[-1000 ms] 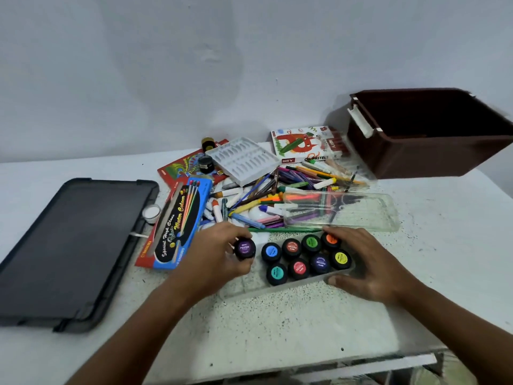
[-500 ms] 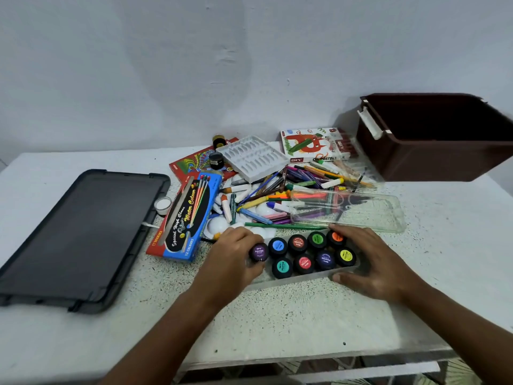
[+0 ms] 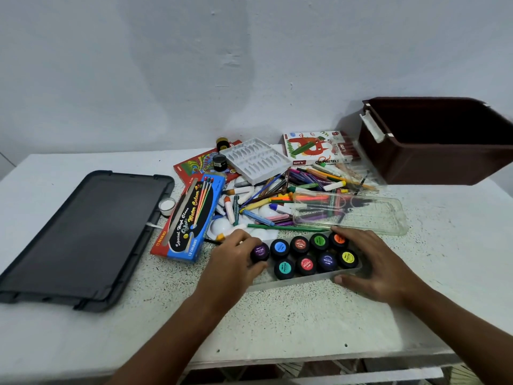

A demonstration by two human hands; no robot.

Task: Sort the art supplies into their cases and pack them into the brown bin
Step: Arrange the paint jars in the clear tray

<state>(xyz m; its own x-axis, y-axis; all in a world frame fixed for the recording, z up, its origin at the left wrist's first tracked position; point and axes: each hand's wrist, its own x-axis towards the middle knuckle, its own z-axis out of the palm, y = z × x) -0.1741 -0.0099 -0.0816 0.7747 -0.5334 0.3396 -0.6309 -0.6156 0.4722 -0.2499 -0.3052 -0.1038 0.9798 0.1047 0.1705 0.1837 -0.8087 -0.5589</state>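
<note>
Both forearms reach in from the near edge of the white table (image 3: 305, 323), angled toward each other over a clear tray (image 3: 311, 278) of small poster paint pots. The left hand (image 3: 236, 262) comes in low, wrist almost on the tabletop, fingers curled around the purple-lidded pot (image 3: 260, 251) at the left end of the back row, pinching it between thumb and fingertips. The right hand (image 3: 372, 262) is spread over the tray's right end, fingers wrapped across the far corner near the orange-lidded pot (image 3: 338, 239) and the thumb pressed against the near wall, so it grips the tray itself. Between the hands sit the other pots, black bodies with blue, red, green, teal, dark blue and yellow lids, in two rows. Just behind the tray lies its clear lid (image 3: 361, 215), resting partly on a heap of crayons and markers (image 3: 277, 198). A blue water colour box (image 3: 191, 220) lies to the left of the heap, a white moulded insert (image 3: 255, 159) and an oil pastels box (image 3: 313, 148) behind it. The brown bin (image 3: 435, 145) stands open at the far right of the table, well apart from the tray. A dark lid (image 3: 80, 237) lies flat at the left side.
</note>
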